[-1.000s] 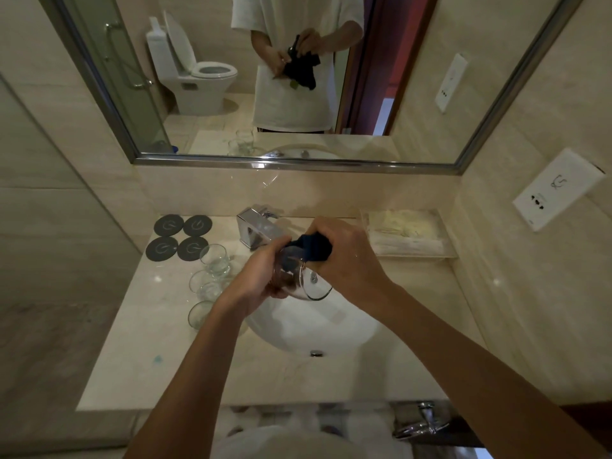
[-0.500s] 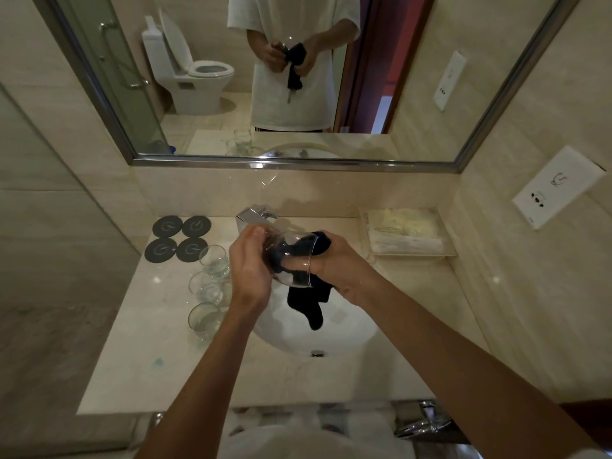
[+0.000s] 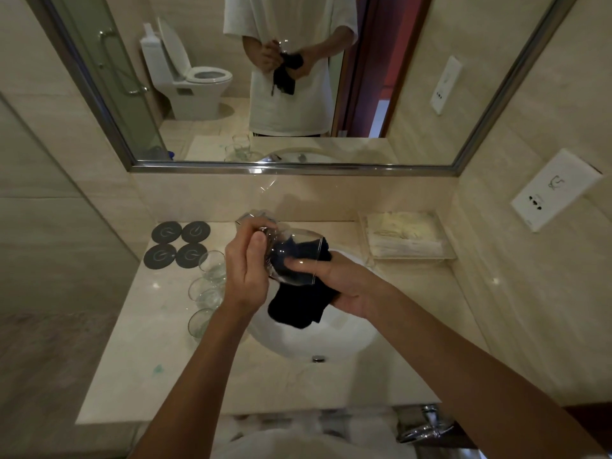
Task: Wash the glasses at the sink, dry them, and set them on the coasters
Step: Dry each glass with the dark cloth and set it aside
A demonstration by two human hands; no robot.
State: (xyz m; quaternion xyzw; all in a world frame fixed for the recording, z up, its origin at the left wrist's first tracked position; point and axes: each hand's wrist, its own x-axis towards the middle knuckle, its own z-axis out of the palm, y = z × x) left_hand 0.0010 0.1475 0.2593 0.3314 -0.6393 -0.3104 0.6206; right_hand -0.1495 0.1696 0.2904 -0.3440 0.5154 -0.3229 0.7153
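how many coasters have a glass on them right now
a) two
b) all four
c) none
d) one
c) all four coasters lie bare at the back left of the counter; three glasses stand beside them on the counter, and the left hand holds another glass.

Both bare forearms reached forward and converged above the sink. The left hand [image 3: 246,266] stood upright, its fingers curled round the base of a glass [image 3: 291,256]. The right hand [image 3: 334,283] lay palm up, fingers pushed into the glass with a dark cloth [image 3: 298,306].
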